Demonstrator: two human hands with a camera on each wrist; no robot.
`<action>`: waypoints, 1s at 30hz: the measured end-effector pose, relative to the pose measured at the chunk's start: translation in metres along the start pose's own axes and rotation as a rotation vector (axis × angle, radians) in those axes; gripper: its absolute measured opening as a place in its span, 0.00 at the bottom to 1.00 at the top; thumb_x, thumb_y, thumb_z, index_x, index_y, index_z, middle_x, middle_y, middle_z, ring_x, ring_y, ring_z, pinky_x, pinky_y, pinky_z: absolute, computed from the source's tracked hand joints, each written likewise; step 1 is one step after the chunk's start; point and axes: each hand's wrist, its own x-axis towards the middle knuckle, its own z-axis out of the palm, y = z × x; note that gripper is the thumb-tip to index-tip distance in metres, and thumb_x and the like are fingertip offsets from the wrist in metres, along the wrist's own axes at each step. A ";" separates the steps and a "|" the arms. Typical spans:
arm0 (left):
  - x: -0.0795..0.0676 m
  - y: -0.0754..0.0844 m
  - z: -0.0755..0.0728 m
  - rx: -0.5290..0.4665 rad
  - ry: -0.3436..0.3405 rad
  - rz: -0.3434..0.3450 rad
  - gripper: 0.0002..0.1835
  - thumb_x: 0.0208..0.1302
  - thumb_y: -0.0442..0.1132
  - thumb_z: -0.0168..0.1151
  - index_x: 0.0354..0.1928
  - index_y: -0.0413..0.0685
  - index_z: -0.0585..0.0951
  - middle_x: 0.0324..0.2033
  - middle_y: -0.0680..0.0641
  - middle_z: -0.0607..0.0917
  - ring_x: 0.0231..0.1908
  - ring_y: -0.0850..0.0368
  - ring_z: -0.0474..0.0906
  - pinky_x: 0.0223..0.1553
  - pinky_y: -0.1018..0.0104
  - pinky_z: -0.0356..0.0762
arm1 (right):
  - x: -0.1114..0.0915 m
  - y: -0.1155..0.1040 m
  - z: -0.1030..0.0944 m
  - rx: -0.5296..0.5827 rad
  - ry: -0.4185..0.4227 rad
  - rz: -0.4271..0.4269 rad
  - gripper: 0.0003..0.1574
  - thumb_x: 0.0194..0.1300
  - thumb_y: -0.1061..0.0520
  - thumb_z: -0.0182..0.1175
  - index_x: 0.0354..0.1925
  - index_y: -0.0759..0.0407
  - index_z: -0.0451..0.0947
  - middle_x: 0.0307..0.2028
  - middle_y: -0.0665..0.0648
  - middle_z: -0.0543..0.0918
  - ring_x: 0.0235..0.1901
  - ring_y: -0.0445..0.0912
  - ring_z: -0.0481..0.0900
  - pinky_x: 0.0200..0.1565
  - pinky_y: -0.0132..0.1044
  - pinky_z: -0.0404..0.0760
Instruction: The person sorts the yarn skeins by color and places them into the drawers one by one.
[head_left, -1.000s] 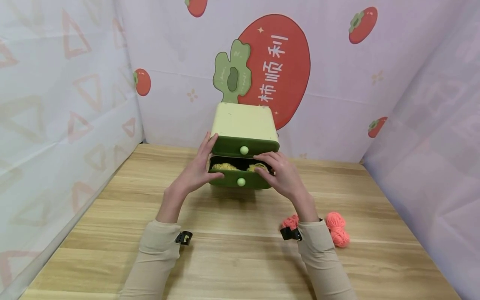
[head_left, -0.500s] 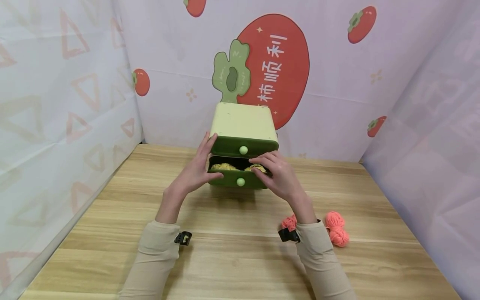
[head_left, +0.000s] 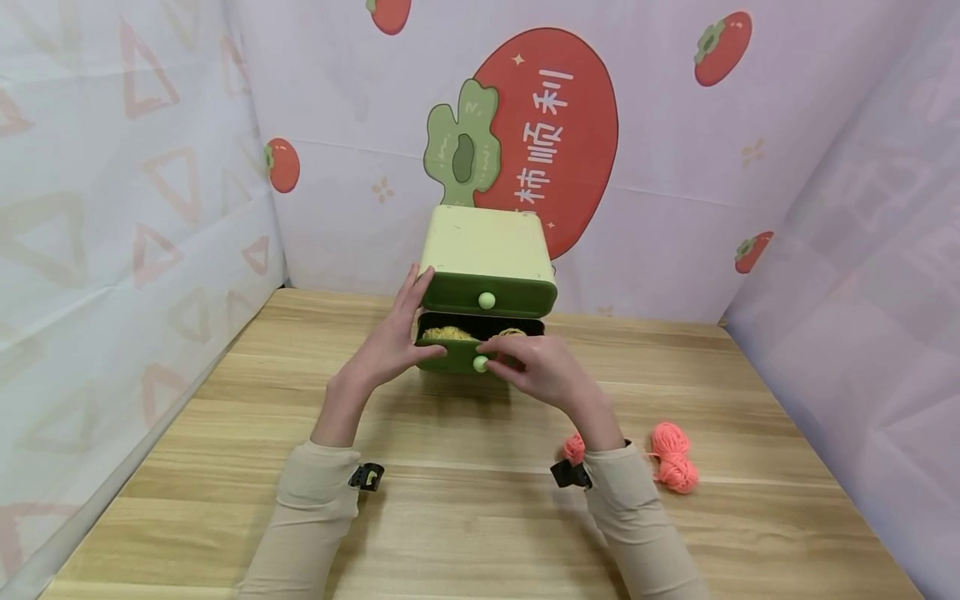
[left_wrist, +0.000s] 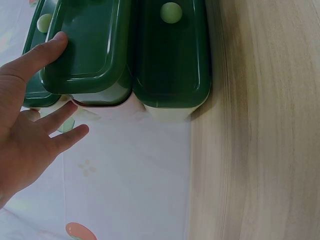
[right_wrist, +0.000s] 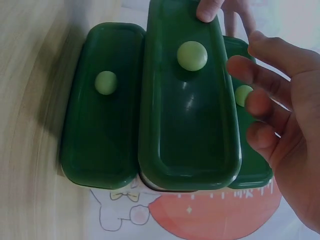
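A small cream cabinet (head_left: 487, 242) with green drawer fronts stands at the back of the table. Its middle drawer (left_wrist: 90, 50) is pulled partway out, and yellow yarn (head_left: 448, 332) shows inside, on the left and the right. My left hand (head_left: 384, 343) rests its thumb on that drawer's front, its straight fingers along the cabinet's left side. My right hand (head_left: 551, 372) hovers before the drawer, holding nothing, its loosely bent fingers near the pale green knob (right_wrist: 192, 56). The closed bottom drawer (right_wrist: 102, 120) is seen in both wrist views.
Coral-pink yarn bundles (head_left: 675, 460) lie on the wooden table (head_left: 465, 517) at the right. Another pink yarn ball (head_left: 574, 449) is partly hidden by my right wrist. A printed cloth backdrop (head_left: 352, 233) rises behind the cabinet, with cloth walls on both sides.
My right hand has come out from over the yarn in the drawer and moved down and left to the drawer's front. The left hand stays in place.
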 end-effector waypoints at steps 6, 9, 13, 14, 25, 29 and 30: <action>0.000 -0.002 0.000 -0.011 -0.002 0.004 0.64 0.57 0.38 0.75 0.78 0.78 0.36 0.78 0.61 0.28 0.78 0.43 0.44 0.64 0.39 0.68 | 0.001 -0.003 0.006 0.009 -0.094 0.048 0.13 0.61 0.54 0.70 0.46 0.51 0.86 0.24 0.44 0.82 0.21 0.33 0.73 0.26 0.28 0.74; 0.000 -0.002 0.000 -0.015 -0.003 -0.002 0.63 0.57 0.38 0.75 0.78 0.79 0.36 0.78 0.62 0.28 0.78 0.43 0.43 0.65 0.39 0.68 | 0.000 -0.003 0.008 0.010 -0.138 0.078 0.14 0.62 0.54 0.70 0.47 0.51 0.85 0.22 0.43 0.81 0.20 0.33 0.72 0.25 0.27 0.72; 0.000 -0.002 0.000 -0.015 -0.002 -0.001 0.64 0.57 0.38 0.75 0.78 0.79 0.36 0.78 0.61 0.28 0.78 0.43 0.43 0.65 0.39 0.68 | 0.000 -0.003 0.010 0.010 -0.176 0.119 0.15 0.61 0.56 0.70 0.48 0.50 0.85 0.20 0.44 0.78 0.18 0.33 0.69 0.23 0.26 0.70; 0.000 -0.002 0.000 -0.013 -0.001 0.000 0.64 0.57 0.38 0.75 0.78 0.78 0.36 0.78 0.61 0.28 0.78 0.43 0.42 0.65 0.39 0.68 | -0.001 -0.003 0.010 0.004 -0.183 0.129 0.15 0.61 0.56 0.70 0.48 0.49 0.84 0.20 0.44 0.78 0.18 0.33 0.68 0.23 0.26 0.69; 0.001 -0.002 0.000 -0.019 -0.004 -0.005 0.64 0.57 0.38 0.75 0.78 0.78 0.36 0.78 0.60 0.28 0.78 0.44 0.41 0.66 0.39 0.67 | -0.001 0.002 0.018 -0.039 -0.168 0.175 0.14 0.62 0.58 0.69 0.46 0.47 0.85 0.21 0.44 0.78 0.19 0.35 0.69 0.23 0.26 0.68; 0.001 -0.002 0.000 -0.015 -0.005 -0.003 0.64 0.57 0.37 0.75 0.78 0.78 0.36 0.78 0.60 0.28 0.78 0.44 0.41 0.66 0.39 0.66 | -0.002 0.005 0.021 -0.063 -0.136 0.148 0.12 0.63 0.57 0.69 0.46 0.47 0.85 0.20 0.44 0.78 0.17 0.34 0.65 0.22 0.26 0.66; 0.001 -0.002 0.000 -0.012 -0.005 -0.002 0.64 0.57 0.37 0.75 0.78 0.78 0.36 0.78 0.59 0.28 0.78 0.44 0.41 0.65 0.39 0.67 | -0.003 0.005 0.021 -0.070 -0.127 0.142 0.12 0.63 0.57 0.68 0.46 0.47 0.85 0.18 0.44 0.78 0.16 0.34 0.64 0.22 0.26 0.65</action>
